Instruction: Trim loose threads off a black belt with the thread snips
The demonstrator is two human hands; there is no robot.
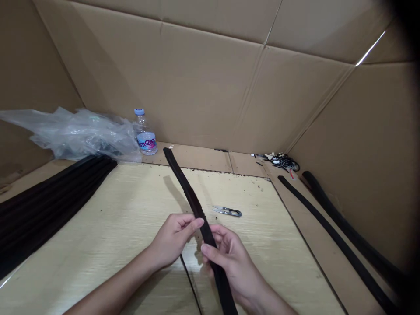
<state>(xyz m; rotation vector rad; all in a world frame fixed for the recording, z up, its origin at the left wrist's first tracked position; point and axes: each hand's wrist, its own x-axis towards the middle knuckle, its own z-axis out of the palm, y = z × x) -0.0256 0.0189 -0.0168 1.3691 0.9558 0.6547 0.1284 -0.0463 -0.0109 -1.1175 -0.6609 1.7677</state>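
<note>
Over pale laminate board (pixel 131 210) | left hand (pixel 173 240), right hand (pixel 229 267) both pinching black rubber strip (pixel 193 203) near mid-length | strip looking light, flexible, easily held there | thread snips (pixel 227 211) lying right

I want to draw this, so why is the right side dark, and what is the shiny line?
In the head view, a dark blur covers the right edge, and a thin streak of white glare runs along a seam in the cardboard wall.

Thread snips (pixel 227 211) lie on the board (pixel 131 218); bottle (pixel 145 135) behind; rubber strips (pixel 42 205) left.
</note>
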